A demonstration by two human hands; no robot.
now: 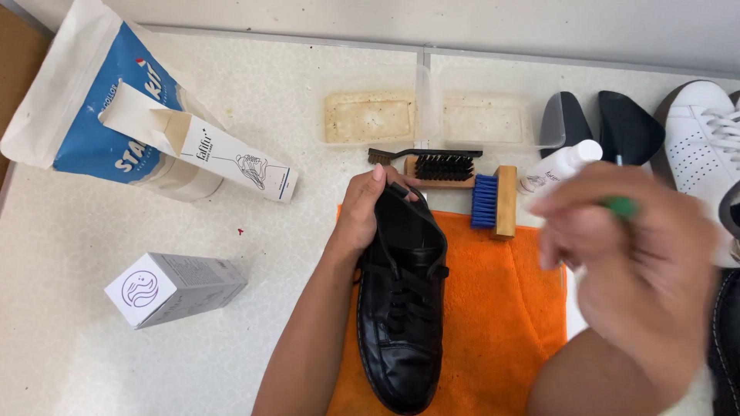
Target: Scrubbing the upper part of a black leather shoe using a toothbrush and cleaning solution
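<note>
The left hand (362,212) has its grip closed on the heel collar of a black lace-up shoe (402,308), which lies on an orange cloth (501,308) on the desk (77,362). The right hand (640,270), blurred, is raised over the cloth with its grip closed around a small green-tipped tool (621,206). Just beyond the cloth lie a blue-bristled brush (493,202) and a black-bristled brush (441,168).

blue-white bag (85,100), grey box (173,289), white sneaker (705,131), two clear tubs (370,117)

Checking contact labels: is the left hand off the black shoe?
No: the left hand grips the heel end of the black shoe on the orange cloth.
</note>
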